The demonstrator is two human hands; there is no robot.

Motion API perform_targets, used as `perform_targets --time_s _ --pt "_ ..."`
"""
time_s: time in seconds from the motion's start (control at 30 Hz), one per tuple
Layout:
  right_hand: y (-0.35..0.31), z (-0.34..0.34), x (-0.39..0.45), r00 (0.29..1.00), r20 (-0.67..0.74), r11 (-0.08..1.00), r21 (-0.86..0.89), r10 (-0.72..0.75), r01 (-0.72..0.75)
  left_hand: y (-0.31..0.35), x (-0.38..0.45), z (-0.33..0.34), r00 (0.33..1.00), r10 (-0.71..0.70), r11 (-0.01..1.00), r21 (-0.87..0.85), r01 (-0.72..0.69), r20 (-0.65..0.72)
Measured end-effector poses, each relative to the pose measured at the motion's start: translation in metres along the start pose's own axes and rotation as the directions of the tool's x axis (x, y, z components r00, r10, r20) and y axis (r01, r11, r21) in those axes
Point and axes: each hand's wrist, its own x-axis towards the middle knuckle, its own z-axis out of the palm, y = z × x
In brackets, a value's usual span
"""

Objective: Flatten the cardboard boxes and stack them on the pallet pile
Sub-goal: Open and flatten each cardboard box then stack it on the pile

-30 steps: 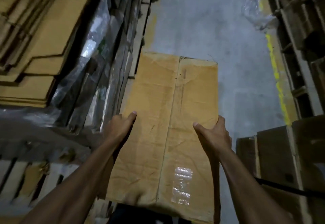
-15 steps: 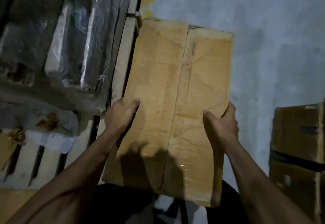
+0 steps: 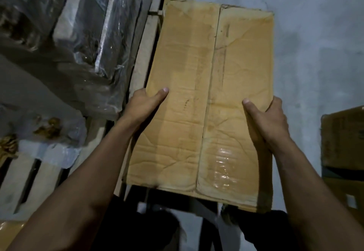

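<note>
One cardboard box [image 3: 206,97] is being held over the floor [image 3: 315,53] beside the pallet [image 3: 145,40], probably to be flattened. It is being gripped by left hand [image 3: 143,105] and right hand [image 3: 267,120], thumbs on top, the opposite edges clasped for control.

Creased matt cardboard box [image 3: 206,93] bears glossy tape [image 3: 224,164]; rough concrete floor [image 3: 315,34].

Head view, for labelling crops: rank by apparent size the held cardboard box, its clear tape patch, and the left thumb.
1. Tan flattened cardboard box, by far largest.
2. Shiny clear tape patch.
3. Left thumb, smallest.
</note>
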Motion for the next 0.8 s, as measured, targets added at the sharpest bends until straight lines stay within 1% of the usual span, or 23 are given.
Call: perform_targets --time_s 0.1,0.2,0.3,0.37,0.43,0.5,0.6,0.7,0.77,0.8 --pt "0.017 0.000 -0.026 0.999 -0.006 0.999 -0.002 0.037 -0.037 -0.012 -0.016 -0.003 0.996 0.051 0.994 -0.097 -0.044 0.073" --pt "0.038 -0.001 -0.063 0.996 -0.005 0.996 0.029 0.090 -0.090 -0.024 -0.043 -0.007 0.991 0.078 0.984 -0.168 -0.059 0.107" --pt "0.055 0.000 -0.094 0.992 -0.009 0.990 0.064 0.128 -0.127 -0.039 -0.069 -0.011 0.988 0.060 0.976 -0.214 -0.029 0.140" --pt "0.061 0.000 -0.110 0.989 -0.001 0.986 0.068 0.151 -0.150 -0.051 -0.083 -0.013 0.989 0.027 0.978 -0.208 0.004 0.146" --pt "0.066 0.000 -0.121 0.986 -0.005 0.983 0.081 0.164 -0.163 -0.059 -0.094 -0.015 0.984 -0.001 0.967 -0.250 0.046 0.176" --pt "0.071 0.004 -0.126 0.985 -0.014 0.980 0.104 0.171 -0.168 -0.064 -0.099 -0.017 0.981 0.001 0.968 -0.247 0.047 0.192" --pt "0.076 0.012 -0.125 0.985 -0.075 0.985 0.087 0.157 -0.151 -0.071 -0.091 -0.020 0.974 0.056 0.981 -0.195 -0.013 0.217" --pt "0.078 0.012 -0.117 0.972 -0.181 0.989 0.047 0.149 -0.142 -0.067 -0.081 -0.017 0.952 0.097 0.985 -0.168 -0.049 0.291" --pt "0.079 0.008 -0.106 0.969 -0.204 0.989 0.066 0.140 -0.129 -0.057 -0.077 -0.010 0.938 0.133 0.978 -0.194 -0.073 0.319" --pt "0.079 0.006 -0.101 0.969 -0.208 0.990 0.070 0.133 -0.120 -0.054 -0.072 -0.006 0.939 0.146 0.973 -0.215 -0.080 0.311"
